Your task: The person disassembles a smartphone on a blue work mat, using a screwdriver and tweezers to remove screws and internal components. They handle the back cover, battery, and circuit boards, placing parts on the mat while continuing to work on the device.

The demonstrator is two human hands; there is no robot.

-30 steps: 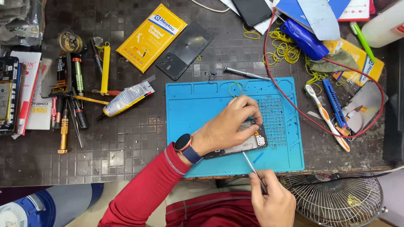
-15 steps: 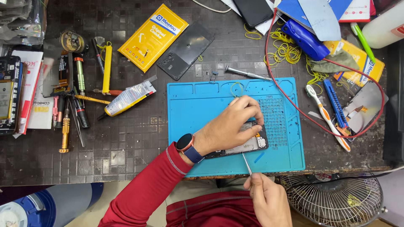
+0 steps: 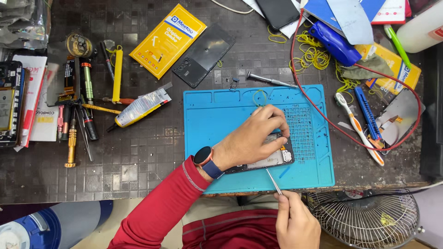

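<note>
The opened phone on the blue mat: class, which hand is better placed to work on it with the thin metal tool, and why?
Probably the right hand: it already grips the thin metal tool, whose tip points at the opened phone. The left hand lies flat on the phone on the blue mat, pinning it.

I note a flat yellow rectangular package with a blue label patch (image 3: 167,40) lying tilted at the bench top, left of the blue mat. A second yellow package (image 3: 400,69) lies at upper right. A white-and-red printed card (image 3: 40,99) lies at left. A dark phone screen (image 3: 277,12) rests at the top edge.
</note>
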